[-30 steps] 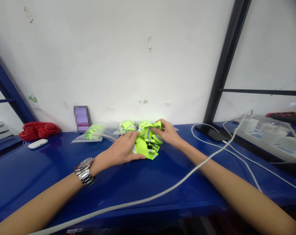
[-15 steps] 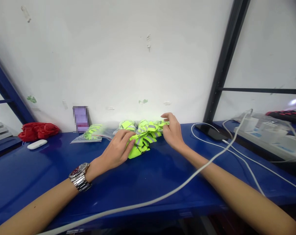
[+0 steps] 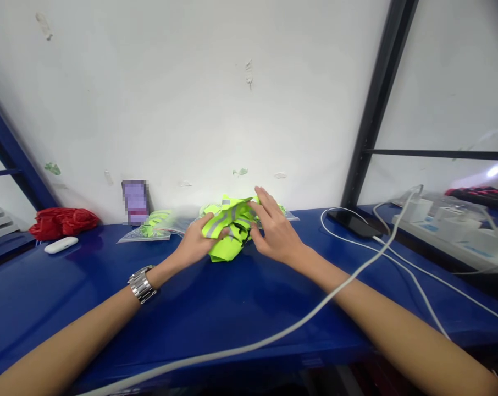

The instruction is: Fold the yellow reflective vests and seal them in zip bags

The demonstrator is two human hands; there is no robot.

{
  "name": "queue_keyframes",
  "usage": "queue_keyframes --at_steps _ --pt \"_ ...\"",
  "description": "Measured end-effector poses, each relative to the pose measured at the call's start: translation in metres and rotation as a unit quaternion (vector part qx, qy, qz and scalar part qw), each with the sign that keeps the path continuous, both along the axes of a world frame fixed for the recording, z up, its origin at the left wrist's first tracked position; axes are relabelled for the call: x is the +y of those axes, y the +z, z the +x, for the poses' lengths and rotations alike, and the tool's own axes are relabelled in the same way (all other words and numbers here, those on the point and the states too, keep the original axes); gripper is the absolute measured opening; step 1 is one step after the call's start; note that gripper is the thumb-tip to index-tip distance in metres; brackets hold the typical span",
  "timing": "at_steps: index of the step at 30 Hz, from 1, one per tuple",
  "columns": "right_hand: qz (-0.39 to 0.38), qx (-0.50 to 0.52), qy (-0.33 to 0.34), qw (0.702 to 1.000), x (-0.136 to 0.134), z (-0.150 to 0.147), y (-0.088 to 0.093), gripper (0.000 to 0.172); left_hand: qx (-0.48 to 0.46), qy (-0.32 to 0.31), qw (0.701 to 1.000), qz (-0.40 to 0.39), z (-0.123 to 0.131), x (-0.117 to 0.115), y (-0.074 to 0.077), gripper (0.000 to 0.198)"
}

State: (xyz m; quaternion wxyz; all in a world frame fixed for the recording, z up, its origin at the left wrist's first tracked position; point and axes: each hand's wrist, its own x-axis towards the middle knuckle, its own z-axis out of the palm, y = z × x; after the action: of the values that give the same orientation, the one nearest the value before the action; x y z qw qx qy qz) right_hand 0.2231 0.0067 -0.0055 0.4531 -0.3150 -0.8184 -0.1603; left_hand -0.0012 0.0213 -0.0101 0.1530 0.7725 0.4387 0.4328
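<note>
A crumpled neon yellow-green reflective vest with grey strips is bunched up above the blue tabletop. My left hand grips its left side, thumb in front and the other fingers partly hidden behind the cloth. At the right side, my right hand rests against the bundle with its fingers stretched out and the thumb apart. More neon material in clear plastic lies behind, mostly covered by the vest and my hands. To the left is a clear zip bag with neon strips in it.
A white cable crosses in front of my right forearm. A phone and a power strip with chargers are on the right. Leftward stand a phone with a blurred screen, a red bundle and a white case.
My right hand has moved left onto the vest's side. The vest has been gathered into a more compact bundle, and my left hand has shifted slightly with it, its wrist turned.
</note>
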Motion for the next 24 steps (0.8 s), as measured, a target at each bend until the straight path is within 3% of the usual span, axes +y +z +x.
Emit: queue_keyframes --at_steps 4,8,13,18,21,24 --pt "0.027 -0.003 0.004 1.0 -0.002 -0.003 -0.001 0.049 -0.251 0.014 0.966 -0.061 0.0 0.008 0.011 0.041" --pt "-0.018 0.019 -0.023 0.999 -0.002 -0.004 -0.004 0.036 -0.382 0.009 0.922 -0.069 0.011 0.013 0.043 0.038" --pt "-0.126 -0.022 -0.063 0.99 -0.006 -0.001 0.003 0.031 -0.418 -0.038 0.908 0.007 0.028 0.024 0.097 0.012" --pt "-0.272 -0.109 -0.059 0.954 -0.007 0.005 0.015 0.027 -0.417 -0.064 0.906 0.029 0.027 0.049 0.133 0.01" --pt "-0.253 -0.107 -0.053 0.96 -0.002 0.006 0.013 0.022 -0.432 -0.055 0.9 -0.006 0.021 0.067 0.143 0.014" --pt "-0.198 -0.149 -0.002 0.969 0.005 0.006 0.004 0.041 -0.444 -0.067 0.892 -0.043 0.019 0.081 0.148 0.018"
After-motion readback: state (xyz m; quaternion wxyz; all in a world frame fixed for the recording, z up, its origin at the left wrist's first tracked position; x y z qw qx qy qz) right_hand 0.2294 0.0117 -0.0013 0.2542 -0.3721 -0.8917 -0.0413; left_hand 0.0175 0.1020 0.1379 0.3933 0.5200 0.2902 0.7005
